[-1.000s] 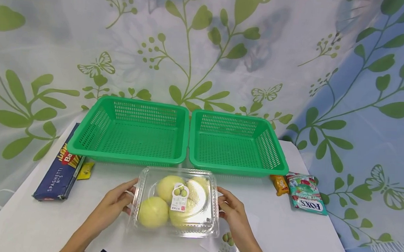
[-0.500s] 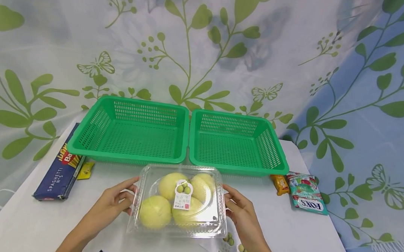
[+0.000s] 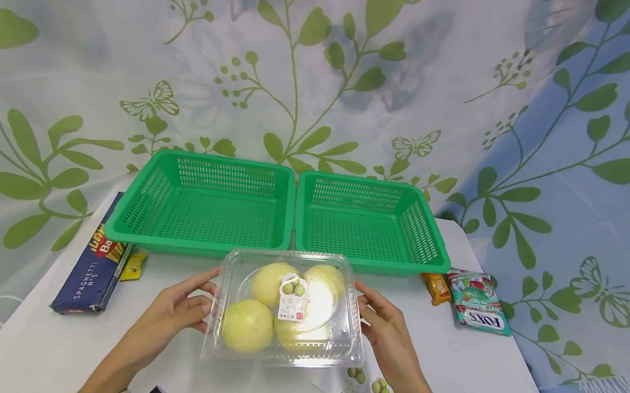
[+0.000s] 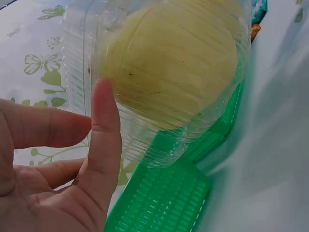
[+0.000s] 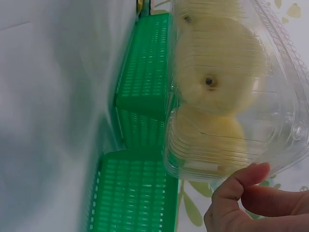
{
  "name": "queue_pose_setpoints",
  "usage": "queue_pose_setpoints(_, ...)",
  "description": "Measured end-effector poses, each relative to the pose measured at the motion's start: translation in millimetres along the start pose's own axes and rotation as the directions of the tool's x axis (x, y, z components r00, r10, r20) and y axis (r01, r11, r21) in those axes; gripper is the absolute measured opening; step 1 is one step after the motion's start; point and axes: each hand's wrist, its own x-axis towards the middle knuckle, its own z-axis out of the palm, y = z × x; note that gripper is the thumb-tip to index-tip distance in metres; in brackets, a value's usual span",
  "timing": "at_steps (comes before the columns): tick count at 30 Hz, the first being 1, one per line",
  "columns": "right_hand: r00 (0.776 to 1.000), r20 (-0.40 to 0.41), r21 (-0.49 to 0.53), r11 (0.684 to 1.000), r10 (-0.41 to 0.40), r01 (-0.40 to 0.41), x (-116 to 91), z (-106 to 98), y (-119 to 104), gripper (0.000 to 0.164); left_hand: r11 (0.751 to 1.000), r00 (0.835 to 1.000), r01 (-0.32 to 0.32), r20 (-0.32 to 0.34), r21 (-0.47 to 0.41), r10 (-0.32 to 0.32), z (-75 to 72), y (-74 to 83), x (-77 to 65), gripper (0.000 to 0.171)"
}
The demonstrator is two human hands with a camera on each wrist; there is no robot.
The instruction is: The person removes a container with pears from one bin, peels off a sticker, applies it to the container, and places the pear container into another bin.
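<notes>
A clear plastic clamshell box (image 3: 313, 357) with several pale yellow-green round fruits (image 3: 247, 325) inside is held up over the white table. On its lid sits a white label (image 3: 291, 304) with a fruit picture. My left hand (image 3: 175, 310) grips the box's left edge, thumb and fingertips at the rim. At the opposite edge, my right hand (image 3: 385, 325) holds the rim the same way. In the left wrist view, fingertips (image 4: 102, 99) touch the ribbed plastic side. The right wrist view has the thumb and a bent finger at the box's corner. Some fingers are hidden behind the box.
Two green baskets, a left one (image 3: 199, 245) and a right one (image 3: 370, 263), stand side by side behind the box. A spaghetti pack (image 3: 87, 274) and yellow packet (image 3: 133, 267) lie left; an orange packet (image 3: 436, 288) and Fox's bag (image 3: 479, 303) lie right. Label sheets (image 3: 356, 392) lie in front.
Both hands have moved the box slightly right and a little up the view, nearer the baskets. More of the label sheet shows at the front. The baskets and packs have not moved.
</notes>
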Motion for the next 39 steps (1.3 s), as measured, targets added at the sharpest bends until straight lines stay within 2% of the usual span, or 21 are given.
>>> queue_pose_setpoints(7, 1.000, -0.017, 0.013, 1.000, -0.008, 0.008, 5, -2, -7, 0.047, 0.997, 1.000, 0.003, 0.022, -0.078, -0.001, -0.6, 5.5, 7.8, 0.061)
queue_pose_setpoints(18, 0.999, 0.021, 0.011, 0.999, -0.036, 0.036, 18, -1, -17, 0.044, 0.991, 1.000, -0.014, -0.026, -0.136, 0.010, 1.2, 8.6, 15.4, 0.062)
queue_pose_setpoints(31, 1.000, 0.024, 0.031, 0.999, -0.017, 0.016, 24, -3, -20, 0.044, 0.992, 0.998, 0.011, -0.063, -0.123, -0.019, 3.2, 10.8, 18.7, 0.063)
queue_pose_setpoints(39, 0.999, 0.022, 0.058, 0.998, -0.024, 0.023, 26, -5, -19, 0.043, 0.993, 0.998, -0.009, -0.057, -0.121, 0.002, 5.0, 13.0, 21.5, 0.061)
